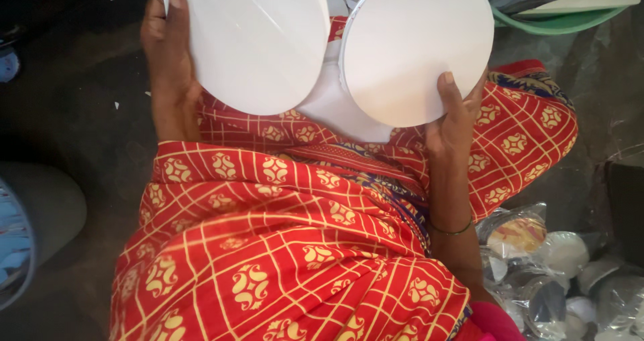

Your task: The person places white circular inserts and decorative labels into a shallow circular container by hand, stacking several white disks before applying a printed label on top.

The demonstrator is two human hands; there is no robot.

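My left hand [168,72] grips the left rim of a white round disc [258,42], thumb on top. My right hand [456,116] holds a second white round disc [416,49] at its lower right edge, thumb pressed on its face. The two discs sit side by side above my lap, their inner edges close together. More white sheet material [335,109] shows beneath and between them. My lap is covered by red cloth with a yellow grid and motifs [282,233]. A thin bangle circles my right wrist.
A green basin [560,22] with white pieces stands at the top right. Clear plastic bags of round silvery lids [557,274] lie at the lower right. A grey-blue rounded container [40,220] sits at the left on the dark floor [80,113].
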